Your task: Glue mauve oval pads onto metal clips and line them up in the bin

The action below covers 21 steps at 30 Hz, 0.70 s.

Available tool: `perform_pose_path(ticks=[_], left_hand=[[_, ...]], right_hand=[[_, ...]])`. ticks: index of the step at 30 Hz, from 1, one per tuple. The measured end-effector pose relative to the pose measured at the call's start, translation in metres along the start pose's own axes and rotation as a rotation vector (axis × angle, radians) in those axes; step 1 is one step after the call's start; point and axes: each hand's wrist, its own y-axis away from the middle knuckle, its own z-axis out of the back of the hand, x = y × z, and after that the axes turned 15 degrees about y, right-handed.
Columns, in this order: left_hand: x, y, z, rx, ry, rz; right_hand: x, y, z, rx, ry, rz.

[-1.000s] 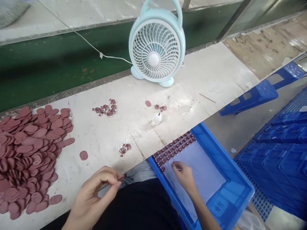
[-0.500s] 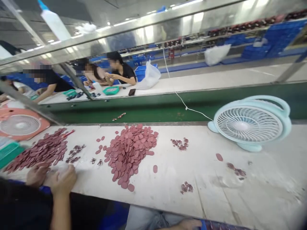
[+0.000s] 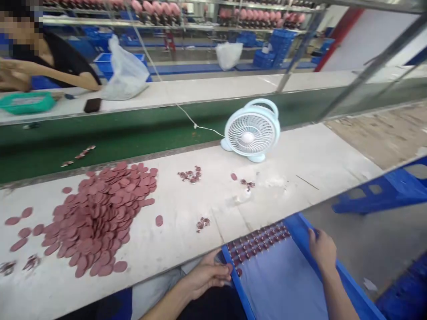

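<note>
A blue plastic tray (image 3: pixel 302 231) lies tilted below the table's near edge, over my lap. Rows of small dark-red oval pieces with light edges (image 3: pixel 256 244) line its far end, on a pale blue sheet (image 3: pixel 283 275). My left hand (image 3: pixel 207 276) is at the tray's left rim, fingers closed on a reddish oval disc (image 3: pixel 229 268). Another oval piece (image 3: pixel 239 272) lies just inside the rim. Over the right rim, my right hand (image 3: pixel 323 250) is wrapped around the tray's edge. On the table is a large heap of flat reddish oval discs (image 3: pixel 100 218).
A light-blue fan (image 3: pixel 251 135) stands at the table's back, its white cord (image 3: pixel 187 114) running up behind. Small clusters of bits (image 3: pixel 190 174) and a lone disc (image 3: pixel 159 220) lie on the white table. Across the green strip (image 3: pixel 133 140) sits a co-worker (image 3: pixel 56 62).
My view has swung right and down, bringing the tray and both my hands into sight. The neighbour's hands at the left have left the view.
</note>
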Motion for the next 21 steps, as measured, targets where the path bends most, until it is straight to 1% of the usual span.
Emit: perform_pose_path(ticks=[1,2,3,4,7,10,13,16,18,20,21], left_hand=[[0.010,-0.026,-0.003,0.023,-0.001,0.027],[0.018,-0.045,-0.003,0.010,-0.019,0.004],[0.023,-0.058,-0.001,0.002,-0.030,-0.018],[0.027,-0.065,0.003,-0.010,-0.041,-0.046],[0.029,-0.067,0.012,-0.045,-0.075,-0.132],[0.027,-0.067,0.013,-0.054,-0.110,-0.185],[0.024,-0.074,0.014,-0.049,-0.117,-0.202],[0.023,-0.083,0.021,-0.052,-0.098,-0.179],[0.026,-0.087,0.025,-0.047,-0.098,-0.127],[0.028,-0.084,0.026,-0.036,-0.112,-0.056],[0.028,-0.080,0.025,-0.029,-0.122,-0.018]], right_hand=[[-0.001,-0.003,-0.006,0.007,0.016,-0.013],[0.000,-0.005,-0.011,0.009,0.024,-0.022],[0.002,-0.008,-0.015,0.008,0.026,-0.028],[0.006,-0.010,-0.016,0.006,0.025,-0.033],[0.016,-0.012,-0.015,0.000,0.011,-0.048],[0.024,-0.012,-0.010,-0.001,-0.001,-0.065],[0.032,-0.013,-0.006,0.002,-0.011,-0.077],[0.040,-0.013,0.000,0.010,-0.021,-0.080],[0.044,-0.011,0.009,0.012,-0.028,-0.082],[0.047,-0.004,0.027,-0.002,-0.034,-0.082],[0.049,0.003,0.041,-0.018,-0.039,-0.077]])
